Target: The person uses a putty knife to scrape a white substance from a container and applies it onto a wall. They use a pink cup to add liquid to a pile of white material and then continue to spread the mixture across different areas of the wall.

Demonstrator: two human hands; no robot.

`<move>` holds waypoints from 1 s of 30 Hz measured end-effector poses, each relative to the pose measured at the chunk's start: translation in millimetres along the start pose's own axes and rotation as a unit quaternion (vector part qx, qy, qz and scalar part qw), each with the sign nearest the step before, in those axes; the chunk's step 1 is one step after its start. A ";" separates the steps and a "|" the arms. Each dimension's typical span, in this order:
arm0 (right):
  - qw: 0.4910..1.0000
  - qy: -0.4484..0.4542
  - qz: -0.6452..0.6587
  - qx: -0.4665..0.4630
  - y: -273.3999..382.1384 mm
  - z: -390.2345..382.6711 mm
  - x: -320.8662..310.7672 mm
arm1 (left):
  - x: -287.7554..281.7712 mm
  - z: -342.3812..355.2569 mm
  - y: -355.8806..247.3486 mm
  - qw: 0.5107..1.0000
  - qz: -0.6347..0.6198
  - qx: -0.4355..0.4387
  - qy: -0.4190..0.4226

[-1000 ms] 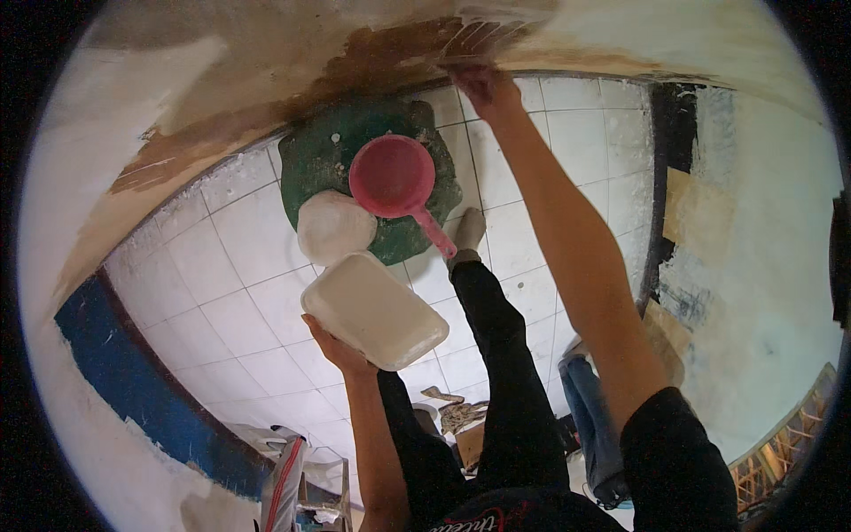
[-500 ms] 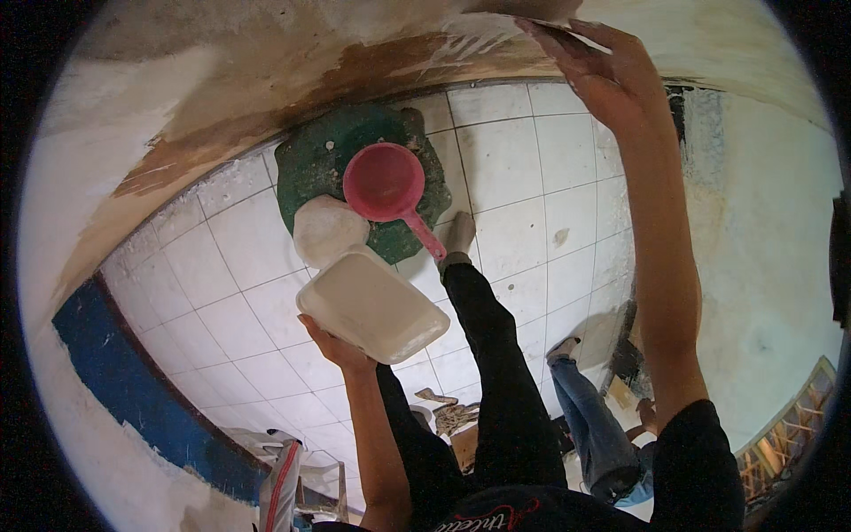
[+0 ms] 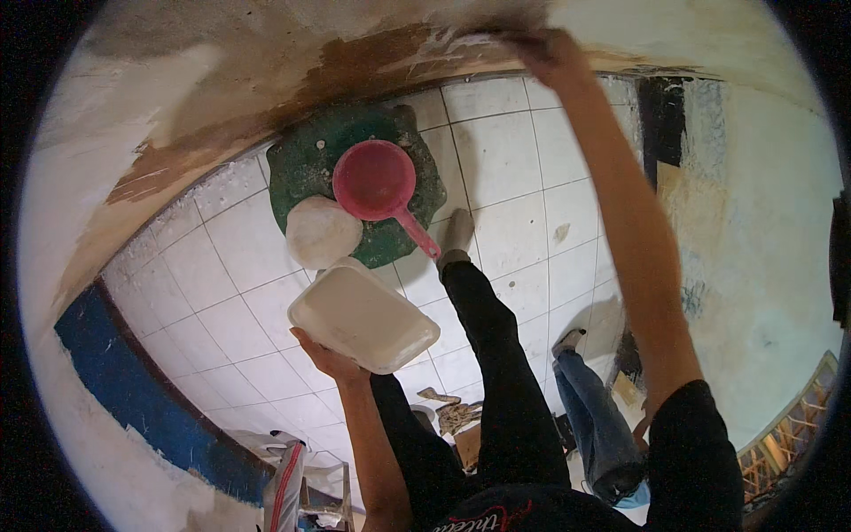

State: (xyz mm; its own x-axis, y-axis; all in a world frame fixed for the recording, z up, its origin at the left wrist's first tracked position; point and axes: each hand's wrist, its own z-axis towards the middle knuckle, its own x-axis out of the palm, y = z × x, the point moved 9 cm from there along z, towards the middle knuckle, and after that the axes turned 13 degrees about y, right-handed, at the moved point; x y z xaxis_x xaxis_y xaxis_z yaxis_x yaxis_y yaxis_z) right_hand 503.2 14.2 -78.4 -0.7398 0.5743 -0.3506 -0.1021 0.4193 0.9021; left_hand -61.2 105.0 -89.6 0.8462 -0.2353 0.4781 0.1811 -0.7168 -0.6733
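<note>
My left hand (image 3: 330, 356) grips the near left edge of a white rectangular tub (image 3: 409, 351), held out over the floor with pale, smooth paste in it. Up at the wall (image 3: 204, 75), my right hand (image 3: 548, 55) is blurred by motion, its fingers closed on a thin, flat putty spreader (image 3: 483, 38) whose edge lies close to the wall surface. Most of that tool is hidden or smeared. White streaks and a damp-looking brown patch (image 3: 372, 62) mark the wall just left of the hand.
A pink dipper (image 3: 374, 180) and a whitish rounded bundle (image 3: 324, 232) rest on a dirty green sheet (image 3: 292, 160) on the tiled floor (image 3: 505, 151). Behind on the right is another person in jeans (image 3: 589, 412). A white sack with a red stripe (image 3: 285, 488) stands lower left.
My right hand has moved slightly down and left along the wall, its forearm swinging left. The tub in my left hand has shifted a little left and down in the view.
</note>
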 end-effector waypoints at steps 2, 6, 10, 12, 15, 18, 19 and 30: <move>0.951 -0.012 0.307 0.034 51.2 -16.8 14.1 | -15.7 -3.4 -5.8 0.998 0.057 0.016 -0.015; 0.978 0.158 -0.087 -0.109 138.5 -77.1 -1.1 | -23.7 -6.0 11.6 1.000 -0.009 -0.018 -0.024; 0.861 0.060 0.505 0.030 107.8 -105.3 36.0 | -13.7 -8.7 11.7 0.999 -0.018 -0.037 -0.036; 0.880 -0.025 0.466 0.091 38.3 -91.2 46.8 | -13.5 -8.5 3.6 0.998 -0.016 -0.028 -0.045; 0.847 0.014 0.520 0.112 -73.3 -34.5 86.8 | -8.8 -8.3 -6.8 0.999 -0.010 -0.013 -0.040; 0.994 0.004 0.110 -0.016 -125.2 21.3 3.5 | 24.4 0.7 14.8 0.998 -0.062 -0.026 -0.008; 0.998 0.001 -0.047 -0.052 -121.9 31.8 -24.3 | 30.8 1.7 25.2 0.995 -0.097 -0.034 -0.008; 0.873 -0.154 0.453 0.088 145.7 -124.2 32.4 | -3.3 -8.4 -4.0 0.996 -0.077 -0.011 -0.052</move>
State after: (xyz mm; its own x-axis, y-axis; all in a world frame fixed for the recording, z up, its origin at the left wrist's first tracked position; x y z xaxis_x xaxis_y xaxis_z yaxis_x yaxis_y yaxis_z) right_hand 381.8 6.7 72.9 -0.2457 0.8773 0.4122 0.5568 -0.2203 0.8009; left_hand -69.0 103.1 -83.8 0.8567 -0.0532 0.5131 0.3030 -0.7530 -0.5840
